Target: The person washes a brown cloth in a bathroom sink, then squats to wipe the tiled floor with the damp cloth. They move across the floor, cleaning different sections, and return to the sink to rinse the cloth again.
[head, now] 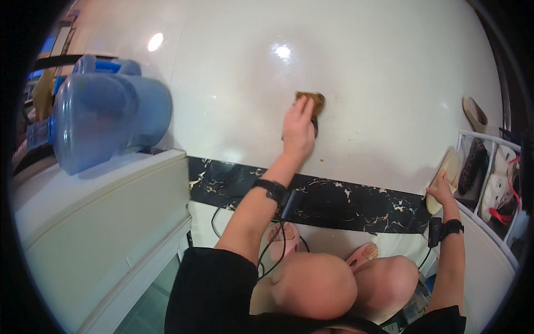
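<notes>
My left hand (299, 125) presses a brown cloth or pad (317, 103) against a glossy white wall (233, 92). Part of the brown piece is hidden under the fingers, and something dark shows beside the palm. At the right, my right hand (443, 191) touches a beige slipper (449, 163) that stands tilted beside a white rack; whether the fingers grip it is not clear. Dark straps with small devices and cables are on both wrists. A few small brown specks mark the wall below and right of the cloth.
A large blue water bottle (100, 117) lies on a white drawer cabinet (112, 213) at left. A black marbled strip (333, 196) runs below the wall. The white rack (479, 211) holds several shoes; another beige slipper (474, 115) stands above it. Cables hang near my knees and pink-slippered feet.
</notes>
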The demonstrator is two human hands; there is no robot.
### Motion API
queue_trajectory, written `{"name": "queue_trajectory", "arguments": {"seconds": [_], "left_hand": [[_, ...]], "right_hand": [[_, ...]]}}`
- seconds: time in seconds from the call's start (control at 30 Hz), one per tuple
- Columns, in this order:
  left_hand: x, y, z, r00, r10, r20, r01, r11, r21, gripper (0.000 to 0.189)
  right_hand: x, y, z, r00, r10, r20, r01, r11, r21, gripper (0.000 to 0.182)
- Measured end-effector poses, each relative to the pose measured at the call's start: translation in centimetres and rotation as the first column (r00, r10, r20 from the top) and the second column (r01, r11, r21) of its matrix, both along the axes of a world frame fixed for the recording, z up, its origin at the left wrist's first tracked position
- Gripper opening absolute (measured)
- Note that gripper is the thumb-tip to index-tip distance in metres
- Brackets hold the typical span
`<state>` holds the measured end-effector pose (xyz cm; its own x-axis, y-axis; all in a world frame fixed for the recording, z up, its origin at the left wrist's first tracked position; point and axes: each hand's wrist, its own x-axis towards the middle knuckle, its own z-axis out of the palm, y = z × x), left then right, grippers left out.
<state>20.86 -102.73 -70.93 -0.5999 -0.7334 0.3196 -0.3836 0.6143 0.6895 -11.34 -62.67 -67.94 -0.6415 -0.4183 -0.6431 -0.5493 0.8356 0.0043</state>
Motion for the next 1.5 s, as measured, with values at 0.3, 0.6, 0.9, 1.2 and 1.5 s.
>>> {"name": "queue_trajectory", "arguments": {"seconds": [0.3,0.6,0.9,1.2,1.5], "left_hand": [[10.4,-12.0,0.3,0.836,0.533,-0.129,-0.5,0.838,0.22,0.049],[-1.2,-11.2,0.8,0.928,0.261,0.265,-0.305,0.942,0.14,0.041],[-1.7,-7.7,4.2,0.883,0.178,-0.435,0.079,0.857,0.51,0.043],[10.3,-29.7,-3.7,0.773,0.634,-0.007,-0.608,0.744,0.277,0.048],[-11.0,-13.6,0.4,0.918,-0.386,-0.088,0.395,0.889,0.231,0.04]], "right_hand": [[1.9,2.5,0.7,0.996,-0.009,-0.092,-0.008,0.983,-0.182,0.105],[1.5,0.8,0.6,0.99,-0.019,-0.138,-0.016,0.968,-0.249,0.108],[1.0,1.4,1.1,0.998,-0.048,-0.042,0.034,0.956,-0.29,0.11],[0.2,0.2,2.0,0.999,-0.001,0.047,0.015,0.955,-0.297,0.108],[-0.2,2.1,0.9,0.999,-0.003,0.036,0.011,0.971,-0.239,0.108]]}}
